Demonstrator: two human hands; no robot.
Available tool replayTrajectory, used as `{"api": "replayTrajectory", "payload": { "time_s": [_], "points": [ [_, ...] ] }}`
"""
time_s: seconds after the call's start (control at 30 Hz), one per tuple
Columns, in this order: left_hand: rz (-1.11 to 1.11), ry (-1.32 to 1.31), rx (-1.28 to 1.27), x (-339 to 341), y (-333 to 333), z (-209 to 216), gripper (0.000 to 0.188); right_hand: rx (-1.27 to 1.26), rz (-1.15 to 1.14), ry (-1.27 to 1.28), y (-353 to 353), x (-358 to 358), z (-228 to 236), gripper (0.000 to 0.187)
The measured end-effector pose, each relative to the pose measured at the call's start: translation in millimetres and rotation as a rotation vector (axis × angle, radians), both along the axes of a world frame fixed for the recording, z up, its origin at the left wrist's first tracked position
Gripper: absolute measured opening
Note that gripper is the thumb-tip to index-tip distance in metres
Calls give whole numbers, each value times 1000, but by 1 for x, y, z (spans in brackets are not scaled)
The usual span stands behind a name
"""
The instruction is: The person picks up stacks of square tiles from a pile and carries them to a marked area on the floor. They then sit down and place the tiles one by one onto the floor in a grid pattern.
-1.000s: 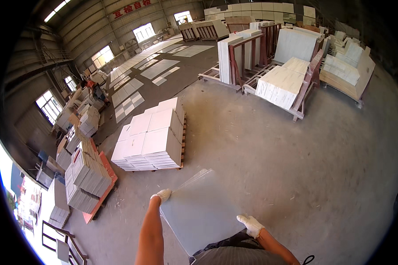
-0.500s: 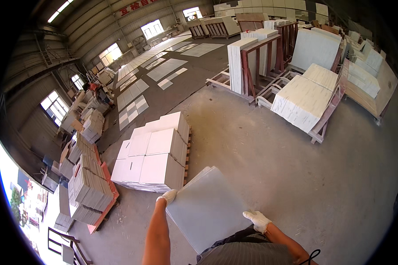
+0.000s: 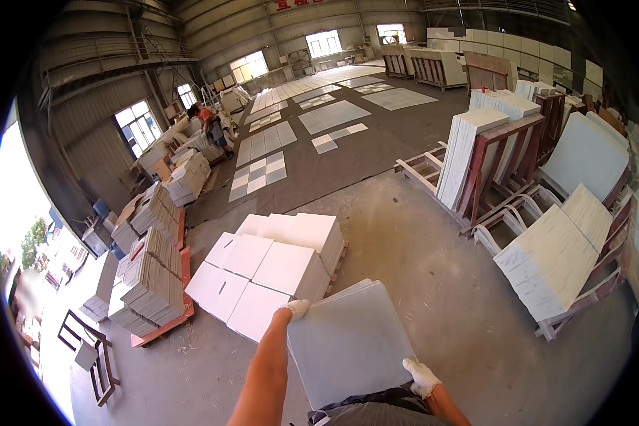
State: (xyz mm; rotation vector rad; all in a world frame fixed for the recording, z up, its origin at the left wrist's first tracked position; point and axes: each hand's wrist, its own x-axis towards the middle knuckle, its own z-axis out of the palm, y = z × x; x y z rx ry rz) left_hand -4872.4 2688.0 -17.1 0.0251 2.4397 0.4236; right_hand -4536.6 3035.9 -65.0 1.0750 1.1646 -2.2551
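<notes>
In front of my body I carry several square grey stone tiles (image 3: pixel 351 344), stacked face to face and tilted. My left hand (image 3: pixel 296 308), in a white knitted glove, is closed on their far left edge. Also gloved in white, my right hand (image 3: pixel 421 378) grips the near right edge, with its thumb on the top face. The tiles' lower edge rests close against my dark clothing. Just beyond my left hand stands a pallet of white tile stacks (image 3: pixel 284 263), and the carried tiles hide part of its near right corner.
To the left, more tile stacks (image 3: pixel 153 280) sit on an orange pallet (image 3: pixel 174 329) beside a dark metal frame (image 3: pixel 96 355). Slabs (image 3: pixel 557 248) lean on racks at the right. Laid-out tiles (image 3: pixel 334 117) cover the far floor, and a person (image 3: pixel 209 124) bends at far left.
My view has swung left, so the white tile pallet and racks appear farther right. Both hands keep hold of the grey tiles, and the person at far left shows more fully.
</notes>
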Motion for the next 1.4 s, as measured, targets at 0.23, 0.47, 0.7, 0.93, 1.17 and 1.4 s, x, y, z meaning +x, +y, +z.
{"api": "replayTrajectory", "payload": {
  "time_s": [0.23,0.47,0.7,0.93,1.17,1.4],
  "points": [
    [-41,42,53,-160,145,91,62,-50,-134,221,85,-158,67,53],
    [-37,20,62,-327,217,24,61,-61,-70,86,186,-327,79,53],
    [97,98,2,-432,251,61,61,72,162,122,276,-499,46,55],
    [194,75,-17,-551,296,96,61,-6,201,106,323,-664,84,62],
    [220,55,-40,-753,309,58,62,-112,156,129,349,-854,58,58],
    [208,-66,-41,-918,364,93,65,-164,50,184,377,-1000,43,55]
  ]
}}
